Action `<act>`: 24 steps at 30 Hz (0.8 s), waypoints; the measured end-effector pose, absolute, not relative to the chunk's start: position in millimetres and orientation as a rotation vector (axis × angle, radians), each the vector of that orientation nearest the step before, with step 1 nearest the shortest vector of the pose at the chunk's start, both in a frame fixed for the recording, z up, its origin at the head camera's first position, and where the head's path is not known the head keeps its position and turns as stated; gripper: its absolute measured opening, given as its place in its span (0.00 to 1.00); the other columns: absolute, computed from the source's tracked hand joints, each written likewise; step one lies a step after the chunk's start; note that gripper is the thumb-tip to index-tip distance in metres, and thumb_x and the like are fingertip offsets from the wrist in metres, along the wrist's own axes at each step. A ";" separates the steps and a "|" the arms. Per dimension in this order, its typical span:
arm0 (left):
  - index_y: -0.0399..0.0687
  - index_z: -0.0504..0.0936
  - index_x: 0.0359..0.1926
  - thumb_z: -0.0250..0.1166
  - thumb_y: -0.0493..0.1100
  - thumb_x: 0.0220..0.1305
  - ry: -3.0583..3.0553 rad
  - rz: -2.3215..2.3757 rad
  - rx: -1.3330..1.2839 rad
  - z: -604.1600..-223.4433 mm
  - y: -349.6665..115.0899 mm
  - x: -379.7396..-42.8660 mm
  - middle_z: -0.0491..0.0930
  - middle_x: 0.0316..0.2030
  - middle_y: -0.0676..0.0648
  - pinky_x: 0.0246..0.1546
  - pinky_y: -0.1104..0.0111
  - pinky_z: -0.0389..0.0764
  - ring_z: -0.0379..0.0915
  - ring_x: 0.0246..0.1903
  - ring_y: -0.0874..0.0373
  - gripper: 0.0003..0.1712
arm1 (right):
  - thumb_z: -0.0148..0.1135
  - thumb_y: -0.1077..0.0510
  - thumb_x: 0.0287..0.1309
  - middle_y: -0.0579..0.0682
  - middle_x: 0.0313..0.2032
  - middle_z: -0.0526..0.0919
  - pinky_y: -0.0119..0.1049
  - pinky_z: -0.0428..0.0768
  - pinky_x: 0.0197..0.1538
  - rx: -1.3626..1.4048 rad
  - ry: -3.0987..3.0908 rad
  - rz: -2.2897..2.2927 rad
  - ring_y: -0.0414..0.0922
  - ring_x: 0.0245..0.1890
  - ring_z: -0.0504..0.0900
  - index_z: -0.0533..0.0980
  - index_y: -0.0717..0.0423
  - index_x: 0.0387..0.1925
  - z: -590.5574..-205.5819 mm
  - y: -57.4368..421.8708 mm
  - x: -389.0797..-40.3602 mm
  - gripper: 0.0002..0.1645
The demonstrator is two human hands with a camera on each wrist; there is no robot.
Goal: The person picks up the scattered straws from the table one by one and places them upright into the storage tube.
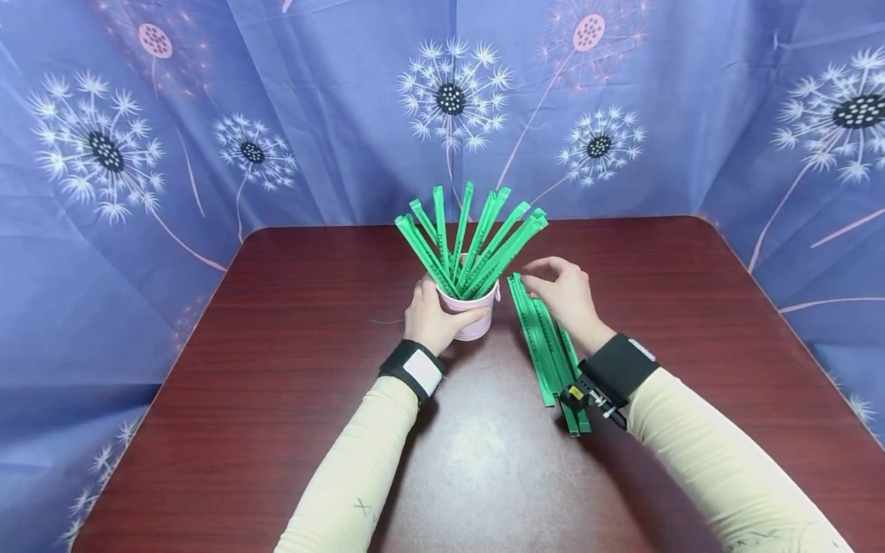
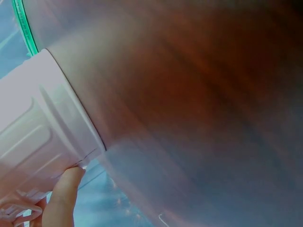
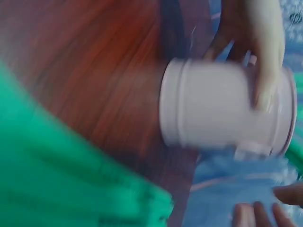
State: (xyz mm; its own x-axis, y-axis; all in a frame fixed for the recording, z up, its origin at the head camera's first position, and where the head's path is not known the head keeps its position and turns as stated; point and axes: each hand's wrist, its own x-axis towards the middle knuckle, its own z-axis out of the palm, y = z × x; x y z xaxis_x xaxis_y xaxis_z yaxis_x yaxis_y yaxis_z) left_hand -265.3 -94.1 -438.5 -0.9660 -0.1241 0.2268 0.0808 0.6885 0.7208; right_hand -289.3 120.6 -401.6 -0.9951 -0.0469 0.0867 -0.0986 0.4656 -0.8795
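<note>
A small pale pink bucket stands on the table, filled with long slim green stick packets that fan out over its rim. My left hand grips the bucket from the left side, thumb across its front; the left wrist view shows a finger against the bucket wall. To the right lies a loose pile of the same green stick packets, with dark printing. Over the far end of this pile is my right hand, fingers loosely bent. Those fingertips appear apart from the packets, holding nothing, in the right wrist view.
The dark red-brown wooden table has a glossy bright patch in front. Behind it and along its sides hangs a blue cloth printed with dandelions. A thin pale thread lies left of the bucket.
</note>
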 end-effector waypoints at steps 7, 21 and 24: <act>0.47 0.65 0.67 0.80 0.61 0.40 -2.643 -1.162 0.040 -438.6 -93.8 -265.6 0.74 0.58 0.39 0.55 0.48 0.77 0.75 0.58 0.41 0.56 | 0.57 0.59 0.65 0.67 0.48 0.82 0.41 0.83 0.38 0.039 -3.052 1.185 0.57 0.38 0.86 0.76 0.67 0.56 -413.2 157.2 -293.7 0.21; 0.48 0.65 0.67 0.79 0.60 0.41 -2.648 -1.169 0.039 -437.6 -93.4 -264.3 0.73 0.60 0.40 0.56 0.48 0.77 0.74 0.59 0.41 0.55 | 0.62 0.60 0.61 0.69 0.43 0.83 0.43 0.85 0.37 0.058 -3.234 1.011 0.47 0.25 0.86 0.78 0.71 0.47 -428.1 169.3 -295.9 0.18; 0.47 0.65 0.67 0.80 0.60 0.41 -2.649 -1.167 0.040 -437.7 -93.2 -264.2 0.73 0.60 0.40 0.56 0.48 0.77 0.74 0.59 0.41 0.55 | 0.62 0.61 0.61 0.66 0.38 0.84 0.41 0.85 0.33 0.049 -3.248 1.030 0.47 0.24 0.85 0.79 0.70 0.43 -427.9 169.5 -295.5 0.15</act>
